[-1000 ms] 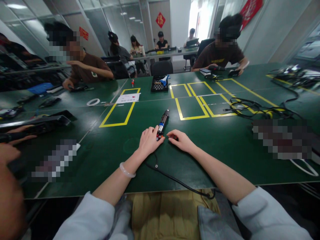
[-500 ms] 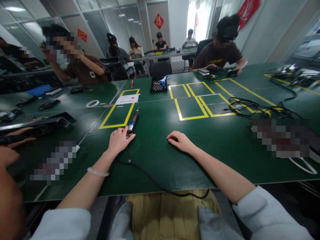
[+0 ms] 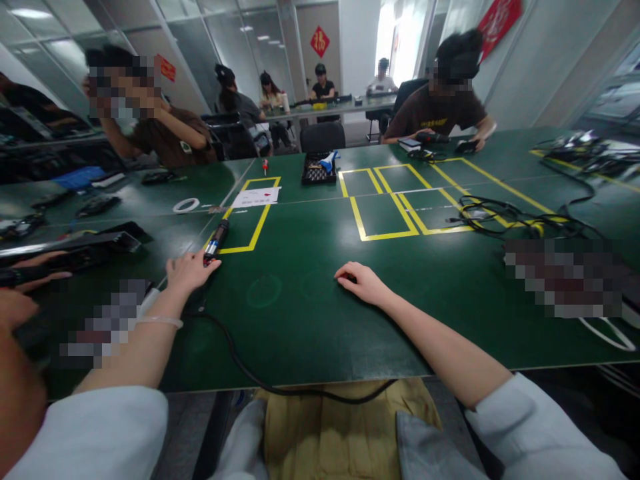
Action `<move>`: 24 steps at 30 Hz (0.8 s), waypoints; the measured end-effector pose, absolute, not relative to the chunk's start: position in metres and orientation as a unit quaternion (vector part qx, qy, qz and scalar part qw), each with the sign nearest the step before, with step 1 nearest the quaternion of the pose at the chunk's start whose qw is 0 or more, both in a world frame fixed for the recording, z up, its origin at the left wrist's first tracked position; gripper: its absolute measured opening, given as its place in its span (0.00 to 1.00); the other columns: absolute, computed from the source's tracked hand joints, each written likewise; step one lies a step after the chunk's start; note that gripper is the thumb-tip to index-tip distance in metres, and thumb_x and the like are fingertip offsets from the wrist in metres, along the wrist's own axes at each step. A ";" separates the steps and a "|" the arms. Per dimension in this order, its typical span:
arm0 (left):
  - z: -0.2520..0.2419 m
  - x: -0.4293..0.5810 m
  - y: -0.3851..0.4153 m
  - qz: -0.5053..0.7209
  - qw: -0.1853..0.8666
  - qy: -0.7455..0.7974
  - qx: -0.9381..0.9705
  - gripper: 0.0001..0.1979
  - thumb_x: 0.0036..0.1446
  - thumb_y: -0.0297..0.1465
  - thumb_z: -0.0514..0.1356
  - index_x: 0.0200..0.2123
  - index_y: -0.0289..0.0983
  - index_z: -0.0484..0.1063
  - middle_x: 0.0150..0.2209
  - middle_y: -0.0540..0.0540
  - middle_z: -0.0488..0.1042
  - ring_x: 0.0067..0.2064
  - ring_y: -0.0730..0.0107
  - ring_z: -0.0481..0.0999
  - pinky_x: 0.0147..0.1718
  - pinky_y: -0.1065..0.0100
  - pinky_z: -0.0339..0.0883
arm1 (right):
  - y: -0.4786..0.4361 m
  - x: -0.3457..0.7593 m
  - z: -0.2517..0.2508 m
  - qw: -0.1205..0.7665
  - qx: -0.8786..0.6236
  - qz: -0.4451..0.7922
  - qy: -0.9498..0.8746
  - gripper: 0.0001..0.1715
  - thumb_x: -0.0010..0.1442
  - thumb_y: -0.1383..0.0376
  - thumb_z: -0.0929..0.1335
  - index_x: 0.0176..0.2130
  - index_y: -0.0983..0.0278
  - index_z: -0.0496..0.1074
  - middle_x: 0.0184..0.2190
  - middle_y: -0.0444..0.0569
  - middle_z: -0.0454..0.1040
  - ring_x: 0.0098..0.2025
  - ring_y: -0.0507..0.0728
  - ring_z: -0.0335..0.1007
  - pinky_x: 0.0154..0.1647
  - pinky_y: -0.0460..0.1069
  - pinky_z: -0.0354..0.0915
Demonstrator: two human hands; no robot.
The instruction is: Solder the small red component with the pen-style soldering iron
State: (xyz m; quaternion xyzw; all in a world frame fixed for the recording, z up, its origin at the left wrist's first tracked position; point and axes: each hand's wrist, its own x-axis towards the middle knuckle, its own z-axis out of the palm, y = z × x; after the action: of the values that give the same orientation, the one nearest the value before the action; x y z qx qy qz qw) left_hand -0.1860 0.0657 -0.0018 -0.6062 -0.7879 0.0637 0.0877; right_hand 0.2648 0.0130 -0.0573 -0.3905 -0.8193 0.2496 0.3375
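Note:
My left hand [image 3: 187,272] is closed on the rear end of an electric screwdriver [image 3: 217,240], a dark pen-shaped tool with a silver and blue band. The screwdriver lies low over the left yellow tape line, its tip pointing away from me. From its back end a black cable [image 3: 235,357] runs past the table's front edge over my lap. My right hand [image 3: 364,281] rests on the green table [image 3: 300,333], fingers loosely curled in, and I see nothing in it. The underside of its fingers is hidden.
Yellow tape [image 3: 390,235] marks rectangles on the table. A white paper [image 3: 257,196], a tape roll [image 3: 185,205] and a black tray [image 3: 313,175] lie farther back. Coiled black cables [image 3: 493,212] are at right. A co-worker's hands [image 3: 47,267] are at far left, and other people sit beyond.
My left hand has slid the electric screwdriver to the left, from right of the left tape rectangle onto its left line; the cable shifted along. My right hand has stayed put.

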 end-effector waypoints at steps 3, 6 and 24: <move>0.003 -0.187 0.064 0.084 0.103 -0.791 -0.597 0.31 0.61 0.52 0.44 0.55 0.34 0.63 0.42 0.43 0.72 0.48 0.52 0.68 0.52 0.51 0.52 | 0.013 0.265 -0.057 0.336 -0.390 0.250 -0.820 0.07 0.60 0.69 0.66 0.39 0.62 0.74 0.35 0.47 0.74 0.38 0.55 0.67 0.41 0.50 0.63; 0.000 -0.180 0.059 0.066 0.171 -0.776 -0.603 0.30 0.60 0.51 0.46 0.52 0.32 0.64 0.40 0.43 0.73 0.46 0.54 0.70 0.52 0.52 0.52 | 0.013 0.264 -0.057 0.333 -0.391 0.249 -0.821 0.07 0.60 0.69 0.66 0.39 0.62 0.74 0.35 0.48 0.74 0.38 0.55 0.68 0.41 0.50 0.63; 0.005 -0.024 0.056 -0.229 -0.322 -0.574 -0.717 0.19 0.61 0.40 0.50 0.46 0.32 0.68 0.35 0.45 0.74 0.37 0.68 0.75 0.40 0.64 0.67 | 0.014 0.263 -0.059 0.335 -0.389 0.262 -0.817 0.07 0.60 0.68 0.66 0.38 0.63 0.74 0.35 0.48 0.75 0.39 0.55 0.68 0.42 0.50 0.64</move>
State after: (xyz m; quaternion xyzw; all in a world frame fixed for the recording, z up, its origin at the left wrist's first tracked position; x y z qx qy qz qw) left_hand -0.0237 0.0556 0.0051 -0.7173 -0.5740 -0.2291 -0.3218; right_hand 0.2629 0.0138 -0.0590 -0.3888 -0.8173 0.2623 0.3349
